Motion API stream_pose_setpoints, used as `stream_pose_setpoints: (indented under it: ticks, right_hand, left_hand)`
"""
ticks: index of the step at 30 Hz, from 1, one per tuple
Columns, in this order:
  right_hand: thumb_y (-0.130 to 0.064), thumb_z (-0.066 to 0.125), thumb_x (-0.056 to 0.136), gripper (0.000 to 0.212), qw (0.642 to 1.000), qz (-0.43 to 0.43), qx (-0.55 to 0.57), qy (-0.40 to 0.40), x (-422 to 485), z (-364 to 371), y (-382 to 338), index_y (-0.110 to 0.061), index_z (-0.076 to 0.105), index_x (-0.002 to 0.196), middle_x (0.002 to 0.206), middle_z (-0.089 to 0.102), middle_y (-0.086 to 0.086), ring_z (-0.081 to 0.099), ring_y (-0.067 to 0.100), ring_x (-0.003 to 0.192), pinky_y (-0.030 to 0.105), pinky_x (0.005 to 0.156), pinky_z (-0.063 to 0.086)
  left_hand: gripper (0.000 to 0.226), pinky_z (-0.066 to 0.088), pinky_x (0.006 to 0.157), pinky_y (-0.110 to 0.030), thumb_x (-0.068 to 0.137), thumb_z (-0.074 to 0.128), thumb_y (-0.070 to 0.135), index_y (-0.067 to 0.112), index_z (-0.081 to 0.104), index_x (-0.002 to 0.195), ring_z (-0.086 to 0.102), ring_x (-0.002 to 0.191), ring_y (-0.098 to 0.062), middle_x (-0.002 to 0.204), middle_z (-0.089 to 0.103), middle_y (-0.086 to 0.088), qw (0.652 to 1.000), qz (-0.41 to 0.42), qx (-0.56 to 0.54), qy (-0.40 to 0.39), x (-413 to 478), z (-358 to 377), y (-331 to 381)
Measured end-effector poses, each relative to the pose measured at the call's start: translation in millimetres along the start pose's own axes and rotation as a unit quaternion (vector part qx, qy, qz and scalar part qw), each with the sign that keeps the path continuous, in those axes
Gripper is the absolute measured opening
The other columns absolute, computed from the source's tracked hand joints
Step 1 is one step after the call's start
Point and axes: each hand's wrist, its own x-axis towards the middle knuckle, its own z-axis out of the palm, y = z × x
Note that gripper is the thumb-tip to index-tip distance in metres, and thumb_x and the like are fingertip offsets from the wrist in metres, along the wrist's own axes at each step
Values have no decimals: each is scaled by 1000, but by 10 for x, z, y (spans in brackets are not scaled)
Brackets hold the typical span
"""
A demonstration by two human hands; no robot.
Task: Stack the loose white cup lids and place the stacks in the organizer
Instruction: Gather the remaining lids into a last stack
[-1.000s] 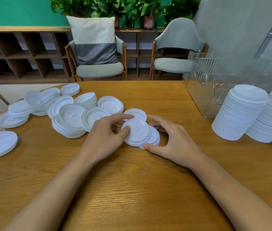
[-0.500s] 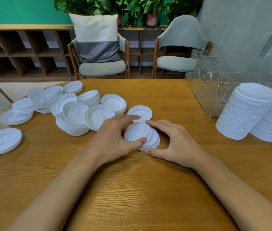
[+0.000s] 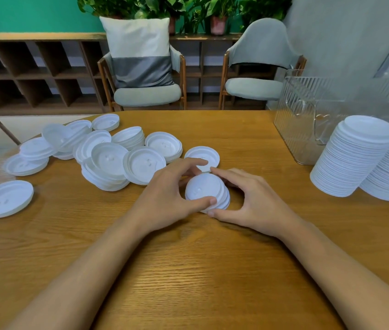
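I can read nothing here: no words, numbers, brand or sign show on anything before me. The top lid of the small stack (image 3: 203,190) at the middle of the table carries tiny raised marks, and so do the loose lids (image 3: 109,160) out at ten o'clock. They are too faint and blurred to read as letters.

Carries loose lids (image 3: 107,160) toward the far-left edge of the table (image 3: 188,270), a short stack (image 3: 206,192) mid-table between left hand (image 3: 165,198) and right hand (image 3: 255,203), tall stacks (image 3: 353,158) before the organizer (image 3: 307,120) at the right edge.
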Motion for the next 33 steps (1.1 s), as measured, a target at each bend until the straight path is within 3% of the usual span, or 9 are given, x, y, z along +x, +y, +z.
stream_pose_setpoints:
  ticks: [5,14,19,33]
  right_hand:
    - [-57,86,77,91,1000,1,-2,-10,4,-14,-7,-31,47,155,140,55,-22,49,-1,132,28,111,42]
    - [-52,87,78,80,1000,2,0,-10,3,-28,-39,-32,55,148,136,58,-23,51,-1,130,28,110,43]
    - [-58,84,79,75,1000,8,-24,-3,-2,-33,-29,-34,58,145,138,56,-23,48,0,131,20,111,36]
    - [-67,81,73,87,997,62,-39,-38,3,-98,-54,-36,54,149,148,46,-28,33,-4,138,25,111,27]
  left_hand:
    - [72,54,104,-32,75,95,22,31,62,138,63,124,-3,123,72,15,999,6,-31,-21,5,-28,2]
    - [72,51,110,-30,75,93,16,27,62,139,61,128,-1,127,71,13,999,7,-36,-31,17,-15,-40]
    - [71,49,113,-31,75,93,19,29,62,139,61,128,2,130,71,15,999,-5,-27,-42,24,5,-60]
    - [64,50,110,-32,78,92,40,33,64,134,59,125,7,127,70,20,999,-19,15,-30,34,82,-50]
